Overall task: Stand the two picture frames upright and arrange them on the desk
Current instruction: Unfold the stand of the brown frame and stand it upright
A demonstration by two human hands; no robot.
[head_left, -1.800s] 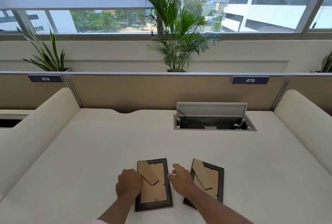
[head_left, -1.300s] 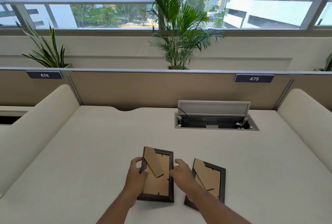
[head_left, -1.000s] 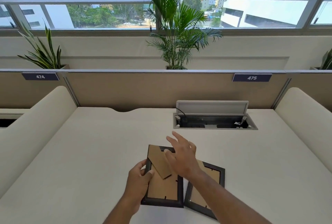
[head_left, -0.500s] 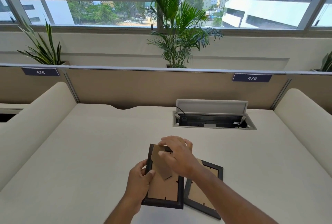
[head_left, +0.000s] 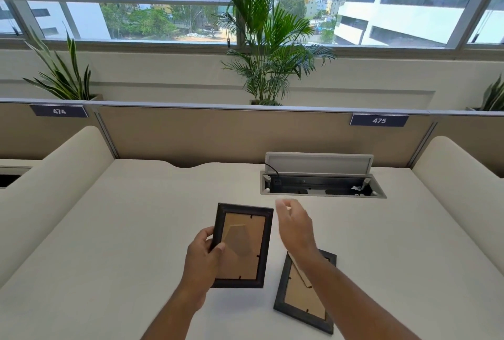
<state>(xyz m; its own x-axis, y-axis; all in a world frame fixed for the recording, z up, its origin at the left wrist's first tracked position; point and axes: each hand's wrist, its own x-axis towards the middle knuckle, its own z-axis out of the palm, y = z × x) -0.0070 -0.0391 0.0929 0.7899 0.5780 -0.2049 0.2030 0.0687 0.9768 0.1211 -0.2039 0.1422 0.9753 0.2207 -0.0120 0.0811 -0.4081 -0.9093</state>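
Observation:
Two dark picture frames with brown card backs are near the desk's front. My left hand grips the left frame by its left edge and holds it raised, back towards me, with its stand leg showing. My right hand hovers just right of that frame, fingers loosely curled and holding nothing. The second frame lies face down on the white desk, partly hidden under my right forearm.
An open cable box with a raised lid is set into the desk behind the frames. Padded cream dividers flank both sides, and a tan partition closes the back. Plants stand beyond it.
My left hand has lifted the left frame off the desk and tilted it up. My right hand has let go of the stand leg and moved away to the right.

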